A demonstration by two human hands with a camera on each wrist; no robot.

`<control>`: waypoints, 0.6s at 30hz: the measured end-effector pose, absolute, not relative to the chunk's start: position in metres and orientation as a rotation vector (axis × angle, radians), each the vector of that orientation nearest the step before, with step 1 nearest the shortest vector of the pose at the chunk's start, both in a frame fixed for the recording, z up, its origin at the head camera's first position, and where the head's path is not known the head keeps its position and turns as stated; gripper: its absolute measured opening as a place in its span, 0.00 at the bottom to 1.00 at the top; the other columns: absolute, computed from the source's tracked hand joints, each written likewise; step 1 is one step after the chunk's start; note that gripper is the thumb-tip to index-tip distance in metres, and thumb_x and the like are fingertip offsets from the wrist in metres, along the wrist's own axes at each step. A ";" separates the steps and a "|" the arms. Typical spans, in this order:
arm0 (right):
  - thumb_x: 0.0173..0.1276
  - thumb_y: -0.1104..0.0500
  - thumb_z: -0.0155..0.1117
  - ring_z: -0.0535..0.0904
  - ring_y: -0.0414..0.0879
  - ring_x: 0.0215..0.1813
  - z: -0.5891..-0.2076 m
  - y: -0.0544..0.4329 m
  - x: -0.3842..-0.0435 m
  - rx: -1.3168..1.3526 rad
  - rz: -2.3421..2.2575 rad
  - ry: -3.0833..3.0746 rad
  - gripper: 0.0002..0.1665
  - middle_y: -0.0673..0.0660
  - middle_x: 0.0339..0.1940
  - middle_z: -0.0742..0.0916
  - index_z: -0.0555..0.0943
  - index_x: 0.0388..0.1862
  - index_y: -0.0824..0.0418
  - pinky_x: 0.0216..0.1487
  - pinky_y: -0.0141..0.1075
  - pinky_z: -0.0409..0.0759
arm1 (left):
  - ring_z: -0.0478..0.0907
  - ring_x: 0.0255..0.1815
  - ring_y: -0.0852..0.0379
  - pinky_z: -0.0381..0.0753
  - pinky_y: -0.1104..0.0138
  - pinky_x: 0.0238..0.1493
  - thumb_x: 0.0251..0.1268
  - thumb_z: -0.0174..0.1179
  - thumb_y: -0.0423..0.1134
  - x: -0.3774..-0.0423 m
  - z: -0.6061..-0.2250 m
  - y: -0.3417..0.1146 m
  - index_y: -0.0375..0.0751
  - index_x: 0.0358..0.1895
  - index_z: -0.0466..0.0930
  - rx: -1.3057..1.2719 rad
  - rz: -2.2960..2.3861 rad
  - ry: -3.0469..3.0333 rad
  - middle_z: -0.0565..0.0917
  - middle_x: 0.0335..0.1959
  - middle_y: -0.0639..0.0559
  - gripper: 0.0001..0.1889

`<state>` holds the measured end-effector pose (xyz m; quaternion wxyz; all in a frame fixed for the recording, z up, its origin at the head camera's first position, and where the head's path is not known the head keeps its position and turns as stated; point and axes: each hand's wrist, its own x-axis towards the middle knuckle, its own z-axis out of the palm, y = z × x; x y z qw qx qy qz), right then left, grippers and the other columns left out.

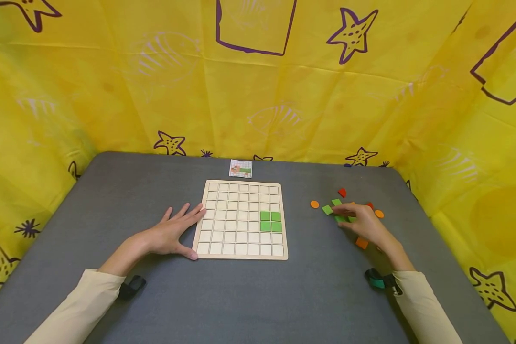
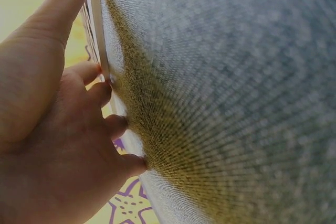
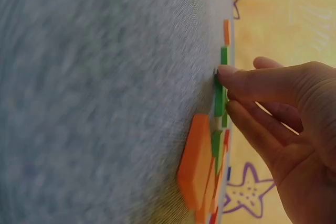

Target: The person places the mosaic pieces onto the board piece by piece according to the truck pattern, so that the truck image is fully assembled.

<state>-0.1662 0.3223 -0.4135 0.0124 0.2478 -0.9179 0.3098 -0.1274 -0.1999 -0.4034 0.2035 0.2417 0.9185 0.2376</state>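
- Beige-sleeved left hand: fingers spread, touching the wooden grid board at its nine o'clock.
- Green square tiles, board's three o'clock: likely light, stiff; pinch opposite edges.
- Right hand over them; cannot tell whether it grips one.

1. Several coloured pieces are partly covered by the right hand; whether a green piece is pinched cannot be told.
2. The pattern on the card is too small to be read fully.
3. The left sleeve and right sleeve are cut off below.
4. The tabletop is blurred in the right wrist view.
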 end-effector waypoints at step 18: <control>0.55 0.74 0.72 0.85 0.56 0.50 -0.415 0.332 -0.164 0.749 0.942 -2.915 0.24 0.59 0.47 0.88 0.83 0.53 0.65 0.49 0.48 0.82 | 0.33 0.78 0.33 0.26 0.34 0.68 0.43 0.73 0.62 -0.128 -0.404 -0.200 0.41 0.79 0.46 0.666 0.656 2.567 0.44 0.80 0.42 0.62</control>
